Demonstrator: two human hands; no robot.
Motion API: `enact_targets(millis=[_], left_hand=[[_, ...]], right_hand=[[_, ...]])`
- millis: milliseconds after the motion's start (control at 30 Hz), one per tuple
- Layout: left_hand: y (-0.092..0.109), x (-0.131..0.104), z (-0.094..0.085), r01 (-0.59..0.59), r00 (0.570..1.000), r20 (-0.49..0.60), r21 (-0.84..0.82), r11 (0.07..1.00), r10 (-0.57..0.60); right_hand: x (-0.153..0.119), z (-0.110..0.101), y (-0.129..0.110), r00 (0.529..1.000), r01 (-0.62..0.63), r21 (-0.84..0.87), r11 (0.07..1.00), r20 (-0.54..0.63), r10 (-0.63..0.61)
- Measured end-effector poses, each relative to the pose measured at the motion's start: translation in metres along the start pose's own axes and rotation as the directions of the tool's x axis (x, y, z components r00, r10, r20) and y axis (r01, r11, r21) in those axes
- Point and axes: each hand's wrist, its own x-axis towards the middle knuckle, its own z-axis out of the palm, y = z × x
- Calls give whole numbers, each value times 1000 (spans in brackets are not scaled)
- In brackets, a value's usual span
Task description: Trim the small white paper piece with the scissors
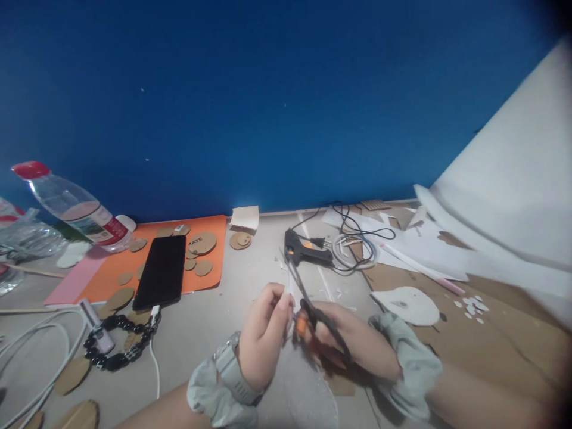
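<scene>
Near the middle of the table, my left hand (268, 336) pinches a small white piece (289, 296) between thumb and fingers. My right hand (342, 336) is closed round the dark handles of a pair of scissors (328, 325), whose blades point up and left, beside my left fingertips. An orange part (301, 325) shows at the handles. Beyond the hands lies a black glue gun (308, 250). Under them is a translucent round sheet (310, 396), partly covered by my hands.
A black phone (161, 271) and cardboard discs (203, 243) lie on orange paper (217, 262) at left, near a bottle (80, 208) and a beaded bracelet (118, 360). White papers (413, 244), a white cutout (409, 305) and small white bits (473, 307) are at right.
</scene>
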Motion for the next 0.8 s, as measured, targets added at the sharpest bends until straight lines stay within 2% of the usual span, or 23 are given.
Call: enact_targets(millis=[67, 133, 233, 500, 700, 800], left_hand=[[1, 0, 0, -43, 999, -33, -18, 999, 42], [2, -1, 0, -77, 996, -39, -32, 997, 75], [4, -1, 0, -74, 997, -11, -52, 996, 74], [2, -2, 0, -89, 996, 0, -34, 995, 89], [2, 0, 0, -72, 997, 6, -21, 997, 72], [3, 0, 0, -60, 998, -17, -3, 998, 60]], right_hand=[[0, 0, 0, 998, 36, -126, 991, 55, -29], [-1, 0, -1, 997, 74, -266, 961, 56, -62], [-1, -2, -5, 995, 90, -367, 926, 67, -70], [0, -4, -7, 986, 143, -357, 923, 130, -102], [-2, -3, -4, 992, 129, -386, 913, 59, -115], [-1, 0, 1, 997, 63, -226, 972, 47, -53]])
